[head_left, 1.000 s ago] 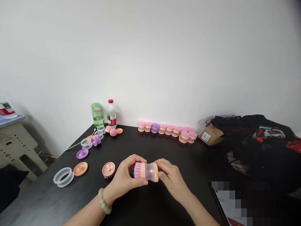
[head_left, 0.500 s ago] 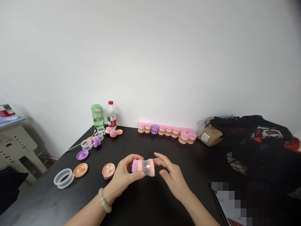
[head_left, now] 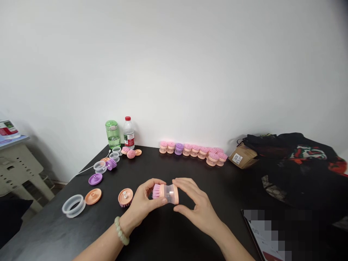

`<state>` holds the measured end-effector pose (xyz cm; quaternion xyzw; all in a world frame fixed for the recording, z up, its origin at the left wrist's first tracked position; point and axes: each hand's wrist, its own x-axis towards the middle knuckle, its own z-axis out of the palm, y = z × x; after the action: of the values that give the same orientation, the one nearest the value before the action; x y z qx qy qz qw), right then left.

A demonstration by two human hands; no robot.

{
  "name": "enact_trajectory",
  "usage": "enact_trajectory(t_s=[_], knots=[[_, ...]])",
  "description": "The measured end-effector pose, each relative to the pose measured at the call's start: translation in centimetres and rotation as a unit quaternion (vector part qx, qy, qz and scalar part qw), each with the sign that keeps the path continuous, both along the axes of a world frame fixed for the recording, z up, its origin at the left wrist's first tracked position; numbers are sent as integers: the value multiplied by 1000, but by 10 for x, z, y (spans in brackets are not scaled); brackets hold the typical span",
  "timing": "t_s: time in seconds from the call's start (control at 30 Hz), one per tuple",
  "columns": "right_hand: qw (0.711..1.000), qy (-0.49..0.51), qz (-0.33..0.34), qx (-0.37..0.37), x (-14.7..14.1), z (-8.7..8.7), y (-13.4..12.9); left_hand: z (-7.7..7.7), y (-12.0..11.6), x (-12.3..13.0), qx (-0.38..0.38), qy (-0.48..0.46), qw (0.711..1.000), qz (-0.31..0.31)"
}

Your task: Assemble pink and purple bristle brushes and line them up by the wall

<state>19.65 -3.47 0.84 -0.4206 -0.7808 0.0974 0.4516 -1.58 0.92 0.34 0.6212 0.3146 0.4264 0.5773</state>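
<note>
A brush with pink bristles, a clear middle and peach ends [head_left: 170,193] lies sideways above the black table. My left hand [head_left: 148,199], with a bead bracelet at the wrist, grips its bristle end. My right hand [head_left: 195,204] is curved around the peach cap end, fingertips at its top edge and thumb at its lower edge. Left of my hands sits a peach disc with bristles beneath [head_left: 125,197]. Further left are a peach disc [head_left: 93,196], a clear ring [head_left: 74,206] and a purple disc [head_left: 95,178].
Several finished-looking brushes [head_left: 202,152] line the wall. A green bottle [head_left: 112,135] and a red-capped bottle [head_left: 129,134] stand at the back left, near small parts and a white cable. At right are a brown paper bag [head_left: 243,157], dark cloth [head_left: 293,163] and a tablet [head_left: 265,239].
My right hand has moved left onto the cap end of the brush, its thumb now lower. My left hand and the brush have barely moved.
</note>
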Motion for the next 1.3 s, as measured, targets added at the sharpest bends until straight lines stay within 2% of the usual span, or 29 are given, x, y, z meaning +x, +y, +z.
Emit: enact_trajectory(t_s=[0.1, 0.27, 0.5, 0.57, 0.73, 0.97, 1.3], knots=[[1000, 1, 11, 7, -3, -2, 1, -1, 1, 0, 11, 8, 1000, 9], [999, 23, 3, -40, -5, -5, 3, -3, 4, -2, 65, 54, 996, 20], [991, 41, -31, -126, -11, -5, 9, -7, 12, -6, 173, 182, 965, 73], [992, 29, -32, -114, -12, -8, 12, -13, 17, -5, 209, 218, 948, 97], [996, -84, -32, -13, -18, -20, 16, -28, 25, -2, 300, 256, 907, 145], [982, -179, -53, -7, -21, -31, 24, -33, 28, 0, 298, 310, 890, 150], [980, -166, -103, -47, -23, -35, 24, -38, 35, 2, 318, 314, 885, 127]])
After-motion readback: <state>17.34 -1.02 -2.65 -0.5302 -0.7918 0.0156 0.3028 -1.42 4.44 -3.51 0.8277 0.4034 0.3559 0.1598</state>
